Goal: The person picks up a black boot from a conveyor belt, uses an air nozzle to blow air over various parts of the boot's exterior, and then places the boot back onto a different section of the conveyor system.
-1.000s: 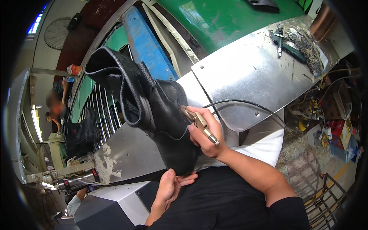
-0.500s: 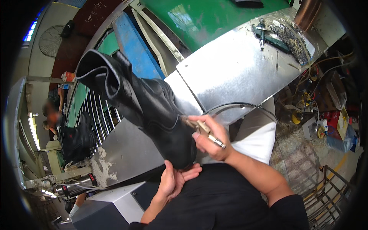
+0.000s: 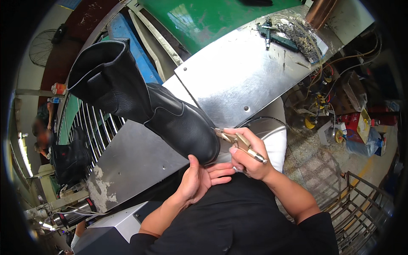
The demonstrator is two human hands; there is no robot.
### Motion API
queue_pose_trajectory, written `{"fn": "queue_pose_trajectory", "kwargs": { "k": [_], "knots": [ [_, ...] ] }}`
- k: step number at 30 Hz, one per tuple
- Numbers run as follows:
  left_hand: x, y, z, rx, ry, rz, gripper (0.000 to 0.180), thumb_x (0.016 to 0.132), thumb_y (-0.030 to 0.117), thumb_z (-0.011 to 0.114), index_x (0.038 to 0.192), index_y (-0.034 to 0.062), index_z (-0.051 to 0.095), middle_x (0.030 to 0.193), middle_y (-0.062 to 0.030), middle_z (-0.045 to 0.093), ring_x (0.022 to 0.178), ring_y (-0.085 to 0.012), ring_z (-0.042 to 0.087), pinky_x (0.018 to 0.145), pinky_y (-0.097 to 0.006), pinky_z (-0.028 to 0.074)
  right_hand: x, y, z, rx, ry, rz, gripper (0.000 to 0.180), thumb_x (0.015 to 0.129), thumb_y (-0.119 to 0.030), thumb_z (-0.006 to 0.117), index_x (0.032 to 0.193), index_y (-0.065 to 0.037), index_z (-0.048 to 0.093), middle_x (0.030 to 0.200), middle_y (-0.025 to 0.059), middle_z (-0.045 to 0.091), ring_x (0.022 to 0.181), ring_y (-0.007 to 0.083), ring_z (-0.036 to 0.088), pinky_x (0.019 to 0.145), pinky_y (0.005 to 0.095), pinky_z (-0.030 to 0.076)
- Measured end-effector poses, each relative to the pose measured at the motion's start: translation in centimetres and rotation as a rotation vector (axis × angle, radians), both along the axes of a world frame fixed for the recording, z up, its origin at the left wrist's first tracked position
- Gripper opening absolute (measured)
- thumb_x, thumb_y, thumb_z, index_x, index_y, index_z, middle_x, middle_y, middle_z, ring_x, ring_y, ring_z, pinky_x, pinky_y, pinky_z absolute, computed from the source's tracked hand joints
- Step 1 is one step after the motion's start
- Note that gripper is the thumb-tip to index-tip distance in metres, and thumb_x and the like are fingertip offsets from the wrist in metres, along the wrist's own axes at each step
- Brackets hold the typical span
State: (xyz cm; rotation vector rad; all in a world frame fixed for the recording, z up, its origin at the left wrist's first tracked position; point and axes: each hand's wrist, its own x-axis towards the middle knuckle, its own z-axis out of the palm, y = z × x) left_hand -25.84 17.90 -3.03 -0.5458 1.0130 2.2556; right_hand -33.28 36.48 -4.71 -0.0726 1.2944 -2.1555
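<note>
A black leather boot (image 3: 182,129) lies slanted over the metal table, its wide shaft to the far left and its rounded toe toward me. My right hand (image 3: 248,155) grips a slim brassy metal hand tool (image 3: 240,142), its narrow tip close to the side of the toe. Whether the tip touches the leather I cannot tell. Under the toe, my left hand (image 3: 199,180) is open, palm up, its thumb against the toe and its fingers stretched toward my right hand. A tiny white bit shows between the two hands; its kind is unclear.
Dark-handled tools (image 3: 276,38) lie beside crusted residue on the metal tabletop (image 3: 238,72), with a green surface (image 3: 182,21) behind. Another black boot (image 3: 72,157) stands left near a wire rack (image 3: 104,127). Hoses and a metal frame (image 3: 361,212) are at right. Another person is far left.
The boot has turned so its toe points further right and its shaft opening shows more. My right hand with the metal tool has shifted right, slightly away from the boot. My left fingers stretch further right.
</note>
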Motion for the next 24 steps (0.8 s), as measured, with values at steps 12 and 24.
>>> {"fn": "queue_pose_trajectory", "kwargs": {
  "k": [12, 24],
  "knots": [
    [-8.1, 4.1, -2.8, 0.18, 0.091, -0.04, 0.093, 0.09, 0.073, 0.019, 0.134, -0.0079, 0.029, 0.13, -0.0281, 0.051, 0.117, -0.0325, 0.057, 0.09, -0.041, 0.051, 0.4, 0.4, 1.0, 0.092, 0.13, -0.328, 0.041, 0.092, -0.001, 0.051, 0.132, 0.005, 0.041, 0.099, 0.0141, 0.066, 0.072, 0.0091, 0.059, 0.067, 0.0242, 0.051],
    [-10.2, 0.0, -1.5, -0.299, 0.461, -0.225, 0.064, 0.101, 0.05, 0.037, 0.129, -0.0064, 0.051, 0.119, -0.0148, 0.063, 0.108, -0.0225, 0.062, 0.087, -0.033, 0.051, -0.5, -2.3, -2.6, 0.296, 0.456, -0.408, 0.044, 0.093, 0.0, 0.048, 0.135, 0.006, 0.036, 0.082, 0.0083, 0.056, 0.062, 0.0116, 0.054, 0.059, 0.0276, 0.049]
  ]
}}
